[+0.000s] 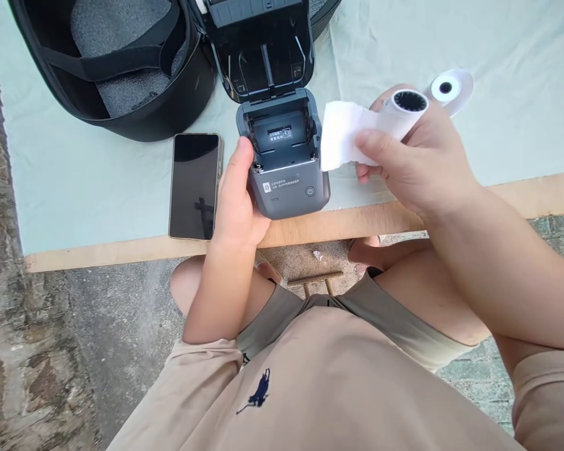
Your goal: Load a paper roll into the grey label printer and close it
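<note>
My left hand [240, 200] grips the left side of a dark grey portable label printer [289, 197] near the table's front edge. The printer's lid [266, 53] is flipped up and back, and no roll shows in its paper bay. Just right of the printer, my right hand [404, 150] is closed around a white paper roll [397, 119] with a black core. A loose end of its paper hangs out toward the printer, pinched under my thumb. A second white paper roll [446, 88] rests on the table beyond my right hand.
A black phone [195, 186] lies left of the printer. Behind it stands an unzipped black case [141, 125] with grey foam and a strap. Pale cloth [84, 200] covers the table up to its wooden front edge [122, 250]. My legs are below that edge.
</note>
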Demonstrator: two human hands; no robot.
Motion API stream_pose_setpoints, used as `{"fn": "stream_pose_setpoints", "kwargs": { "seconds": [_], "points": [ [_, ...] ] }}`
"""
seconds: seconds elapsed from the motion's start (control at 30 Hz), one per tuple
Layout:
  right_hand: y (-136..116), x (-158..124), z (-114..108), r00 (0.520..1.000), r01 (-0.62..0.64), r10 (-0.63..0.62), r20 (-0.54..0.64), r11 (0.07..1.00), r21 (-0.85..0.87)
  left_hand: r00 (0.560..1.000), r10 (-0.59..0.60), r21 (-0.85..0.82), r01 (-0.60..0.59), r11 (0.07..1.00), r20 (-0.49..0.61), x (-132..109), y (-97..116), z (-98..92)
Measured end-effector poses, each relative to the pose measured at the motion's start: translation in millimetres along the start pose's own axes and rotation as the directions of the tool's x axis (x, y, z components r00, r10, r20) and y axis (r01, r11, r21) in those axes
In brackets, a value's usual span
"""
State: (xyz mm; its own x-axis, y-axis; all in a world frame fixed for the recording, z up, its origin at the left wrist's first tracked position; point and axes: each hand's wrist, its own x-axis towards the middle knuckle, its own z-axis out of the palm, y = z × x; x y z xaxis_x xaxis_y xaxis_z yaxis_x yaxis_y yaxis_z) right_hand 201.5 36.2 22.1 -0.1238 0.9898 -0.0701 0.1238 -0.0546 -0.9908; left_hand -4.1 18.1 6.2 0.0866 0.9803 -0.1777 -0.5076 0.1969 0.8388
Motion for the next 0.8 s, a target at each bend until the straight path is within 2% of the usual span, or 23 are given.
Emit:
{"fn": "stream_pose_setpoints", "kwargs": {
  "seconds": [0.1, 0.3, 0.47, 0.53, 0.67, 0.8],
  "points": [
    [-4, -3, 0, 1.0, 0.004, -0.004, -0.001, 0.996, -0.094, 1.0, 0.011, -0.008, -0.011, 1.0, -0.004, 0, 0, 0.8],
    [-1, -3, -2, 0.978, 0.196, -0.207, -0.015, 0.942, -0.273, 0.999, 0.005, 0.015, -0.004, 1.0, -0.039, -4, 5, 6.0],
    [3, -5, -5, 0.976, 0.172, -0.209, -0.063, 0.913, -0.371, 0.997, -0.008, -0.013, 0.007, 1.0, -0.076, -4, 7, 6.1],
    [4, -6, -5, 0.971, 0.19, -0.237, -0.041, 0.859, -0.475, 0.998, 0.016, -0.013, -0.017, 1.0, -0.062, -1, 4, 2.6],
    [7, -5, -2, 0.944, 0.279, -0.325, 0.059, 0.69, -0.668, 0.996, 0.085, -0.023, -0.086, 0.996, -0.029, 4, -4, -3.6],
    [8, -5, -2, 0.943, 0.312, -0.308, 0.128, 0.682, -0.661, 0.995, 0.093, 0.016, -0.093, 0.996, -0.023, 4, -7, -4.5]
  ]
}}
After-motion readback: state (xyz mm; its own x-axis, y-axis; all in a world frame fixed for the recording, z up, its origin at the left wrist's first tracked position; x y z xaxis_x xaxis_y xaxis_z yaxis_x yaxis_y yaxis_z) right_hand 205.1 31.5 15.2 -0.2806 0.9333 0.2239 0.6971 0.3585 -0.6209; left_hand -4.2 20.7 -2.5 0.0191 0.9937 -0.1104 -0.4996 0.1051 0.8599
